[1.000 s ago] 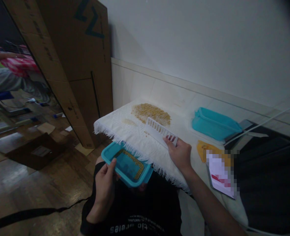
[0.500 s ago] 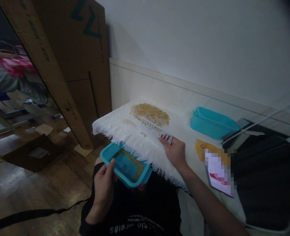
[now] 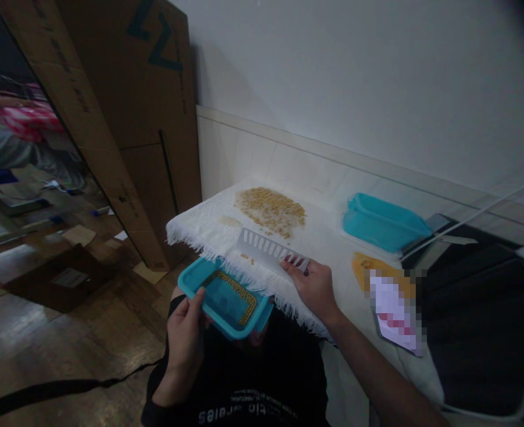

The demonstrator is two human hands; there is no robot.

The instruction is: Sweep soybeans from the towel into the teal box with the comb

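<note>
The left hand (image 3: 186, 326) grips the near corner of a shallow teal plastic tray (image 3: 220, 302), thumb curled over its rim and the other fingers hidden beneath. The tray hangs just under the fringed edge of a white woven towel (image 3: 208, 228). The right hand (image 3: 315, 287) pinches one end of a white slotted plastic scraper (image 3: 266, 249), fingers pressed together. Beyond those fingertips, a few loose beans (image 3: 245, 257) lie against the scraper, with a heap of yellow beans (image 3: 271, 207) farther off.
</note>
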